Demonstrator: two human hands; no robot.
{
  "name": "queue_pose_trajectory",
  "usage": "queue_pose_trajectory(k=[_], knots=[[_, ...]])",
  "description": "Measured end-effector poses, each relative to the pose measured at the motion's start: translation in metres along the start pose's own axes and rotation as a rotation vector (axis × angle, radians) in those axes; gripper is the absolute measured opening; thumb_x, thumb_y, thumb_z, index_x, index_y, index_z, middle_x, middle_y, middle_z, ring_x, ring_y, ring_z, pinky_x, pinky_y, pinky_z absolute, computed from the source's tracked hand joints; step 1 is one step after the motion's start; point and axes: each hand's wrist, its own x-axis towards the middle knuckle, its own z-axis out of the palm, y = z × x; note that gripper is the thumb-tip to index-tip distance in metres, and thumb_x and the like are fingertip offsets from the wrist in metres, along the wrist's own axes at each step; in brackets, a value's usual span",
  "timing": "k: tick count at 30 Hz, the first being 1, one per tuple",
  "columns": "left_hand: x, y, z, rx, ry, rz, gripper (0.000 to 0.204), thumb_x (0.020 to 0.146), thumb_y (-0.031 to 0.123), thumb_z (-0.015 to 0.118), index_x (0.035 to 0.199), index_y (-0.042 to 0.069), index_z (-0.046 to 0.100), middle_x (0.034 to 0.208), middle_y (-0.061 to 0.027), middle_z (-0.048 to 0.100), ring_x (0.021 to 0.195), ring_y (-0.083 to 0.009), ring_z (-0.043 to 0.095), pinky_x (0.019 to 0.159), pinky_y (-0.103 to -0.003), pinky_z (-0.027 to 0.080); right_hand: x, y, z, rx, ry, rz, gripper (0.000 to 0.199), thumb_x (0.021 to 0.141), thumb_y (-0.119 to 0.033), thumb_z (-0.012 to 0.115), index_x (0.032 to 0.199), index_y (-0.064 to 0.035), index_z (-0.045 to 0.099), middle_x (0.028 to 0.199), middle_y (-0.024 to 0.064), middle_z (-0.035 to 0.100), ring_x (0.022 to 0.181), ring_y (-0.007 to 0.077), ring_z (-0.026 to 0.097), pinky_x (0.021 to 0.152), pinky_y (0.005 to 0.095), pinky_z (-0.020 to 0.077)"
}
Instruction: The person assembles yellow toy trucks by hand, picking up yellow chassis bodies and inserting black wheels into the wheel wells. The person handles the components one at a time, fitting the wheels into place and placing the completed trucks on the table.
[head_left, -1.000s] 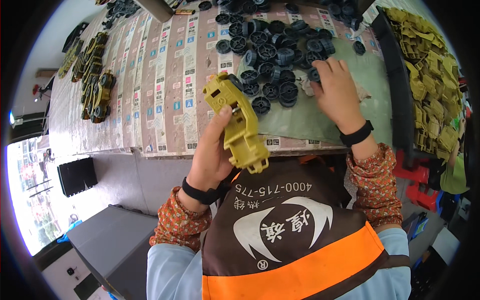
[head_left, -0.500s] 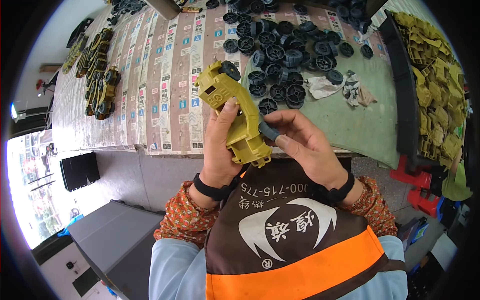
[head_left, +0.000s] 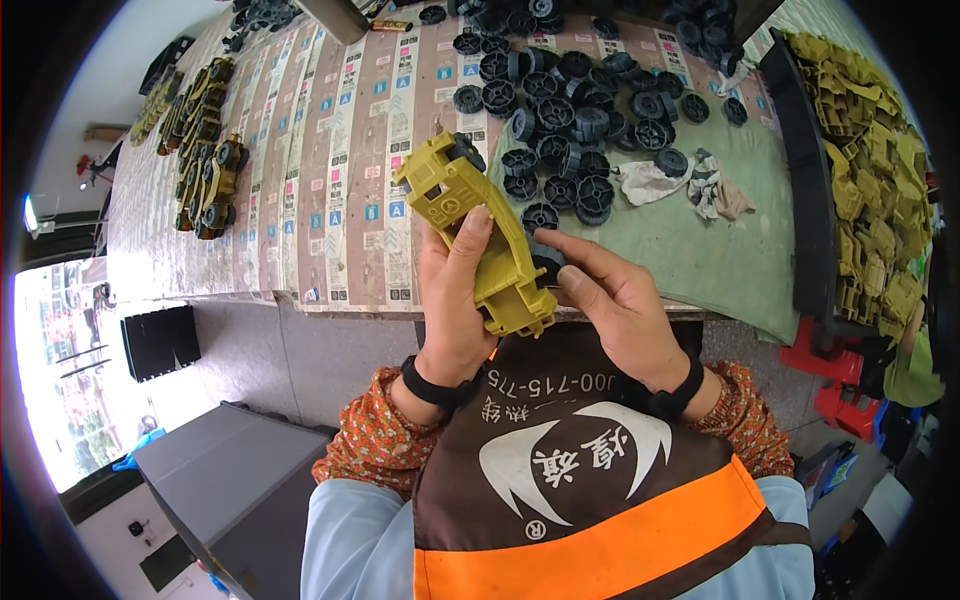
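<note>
My left hand point(head_left: 450, 310) is closed round a yellow-green plastic toy car body point(head_left: 490, 270), its thumb pressed over the side. The body is tilted, one end pointing up and left over the table's front edge. A dark wheel point(head_left: 467, 152) sits at that upper end. Near the lower end, my right hand point(head_left: 630, 315) pinches another dark wheel point(head_left: 547, 264) between thumb and forefinger, against the car's side. Whether this wheel is fully seated on its axle I cannot tell. Just beyond the hands lies a heap of loose dark wheels point(head_left: 575, 125).
Several toy cars with wheels point(head_left: 208, 190) stand in rows at the table's left. A dark-walled bin point(head_left: 803, 200) at the right holds many yellow-green car bodies point(head_left: 880, 190). Crumpled rags point(head_left: 655, 182) lie on a green cloth point(head_left: 715, 265). A grey box point(head_left: 225, 470) stands lower left.
The wheel in my right fingers has turned from a slanted angle to lie against the car's side. The car and both hands have shifted slightly right.
</note>
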Motion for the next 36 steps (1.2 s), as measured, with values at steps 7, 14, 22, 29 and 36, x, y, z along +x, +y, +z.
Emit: queue_pose_trajectory(k=[7, 14, 22, 29, 36], knots=[[-0.002, -0.005, 0.002, 0.007, -0.002, 0.046, 0.032, 0.107, 0.019, 0.062, 0.133, 0.007, 0.048, 0.111, -0.0058, 0.061, 0.092, -0.0133, 0.067, 0.077, -0.03, 0.062, -0.002, 0.004, -0.001, -0.005, 0.05, -0.028, 0.027, 0.108, -0.005, 0.054, 0.133, 0.0062, 0.058, 0.12, 0.008, 0.067, 0.109, 0.0118, 0.066, 0.093, 0.0278, 0.0577], [-0.004, -0.004, 0.005, -0.002, 0.023, 0.07, 0.033, 0.106, 0.017, 0.062, 0.134, 0.008, 0.047, 0.11, -0.0051, 0.062, 0.09, -0.0128, 0.067, 0.075, -0.031, 0.062, 0.0, 0.007, 0.003, -0.086, 0.068, -0.131, 0.019, 0.107, -0.002, 0.056, 0.124, 0.0043, 0.06, 0.113, 0.006, 0.068, 0.1, 0.0084, 0.066, 0.086, 0.0242, 0.0552], [0.0, -0.006, -0.004, -0.009, 0.016, 0.031, 0.033, 0.107, 0.019, 0.061, 0.134, 0.008, 0.047, 0.109, -0.006, 0.062, 0.089, -0.0153, 0.069, 0.075, -0.032, 0.062, 0.005, 0.013, -0.006, -0.075, 0.048, -0.087, 0.009, 0.105, -0.004, 0.06, 0.111, 0.0017, 0.06, 0.113, 0.0056, 0.064, 0.097, 0.0053, 0.06, 0.083, 0.0223, 0.052], [-0.001, -0.005, 0.0, -0.025, 0.01, -0.01, 0.033, 0.107, 0.019, 0.062, 0.134, 0.008, 0.046, 0.109, -0.0073, 0.062, 0.089, -0.0198, 0.071, 0.076, -0.033, 0.063, 0.011, 0.015, -0.009, -0.003, 0.026, -0.162, 0.018, 0.101, -0.001, 0.065, 0.116, -0.0004, 0.055, 0.118, 0.0078, 0.063, 0.103, 0.0067, 0.061, 0.088, 0.0241, 0.0544], [0.001, -0.007, -0.002, 0.045, 0.008, 0.003, 0.034, 0.107, 0.02, 0.062, 0.134, 0.007, 0.046, 0.11, -0.0079, 0.062, 0.091, -0.0199, 0.072, 0.075, -0.033, 0.063, 0.008, 0.005, -0.005, 0.045, -0.027, -0.032, 0.036, 0.101, -0.001, 0.067, 0.13, -0.0019, 0.047, 0.118, 0.0076, 0.064, 0.109, 0.0098, 0.064, 0.092, 0.0262, 0.0562]])
